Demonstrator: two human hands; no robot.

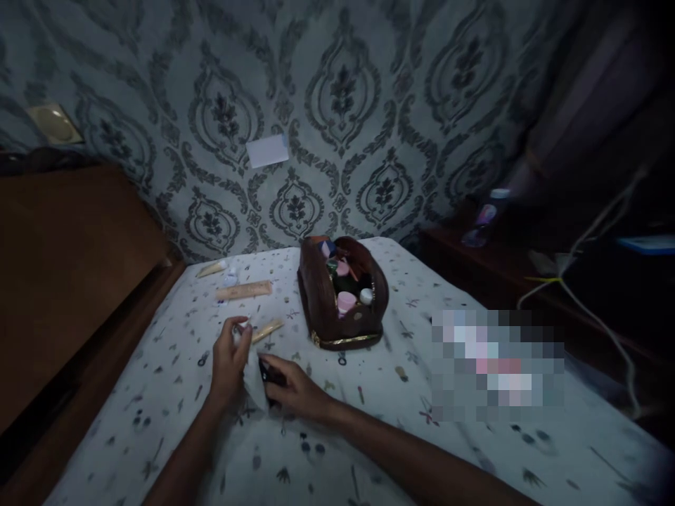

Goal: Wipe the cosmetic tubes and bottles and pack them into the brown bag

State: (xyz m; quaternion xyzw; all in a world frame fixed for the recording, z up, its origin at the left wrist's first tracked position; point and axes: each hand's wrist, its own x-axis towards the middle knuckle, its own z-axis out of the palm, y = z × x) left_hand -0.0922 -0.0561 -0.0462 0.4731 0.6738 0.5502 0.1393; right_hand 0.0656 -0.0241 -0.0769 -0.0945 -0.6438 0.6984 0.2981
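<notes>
My left hand (226,362) pinches a thin white sheet (254,383), a tissue or wipe by its look, which hangs down between my hands. My right hand (303,392) is closed around a small black object (274,374) pressed near the sheet; its exact kind is not clear. Just beyond my fingers lies a beige tube (268,329) on the bed. Farther back is a larger peach-coloured tube (245,290). To the right stands an open brown cosmetics bag (316,313), holding a pink-lidded jar (346,302), a white-capped container (366,296) and other items.
Another slim tube (211,268) lies near the back edge of the patterned bedsheet (369,422). A wooden headboard-like panel (63,267) borders the left. At right, a clear bottle (482,221) stands on a dark ledge, with a cable (601,309) hanging near it.
</notes>
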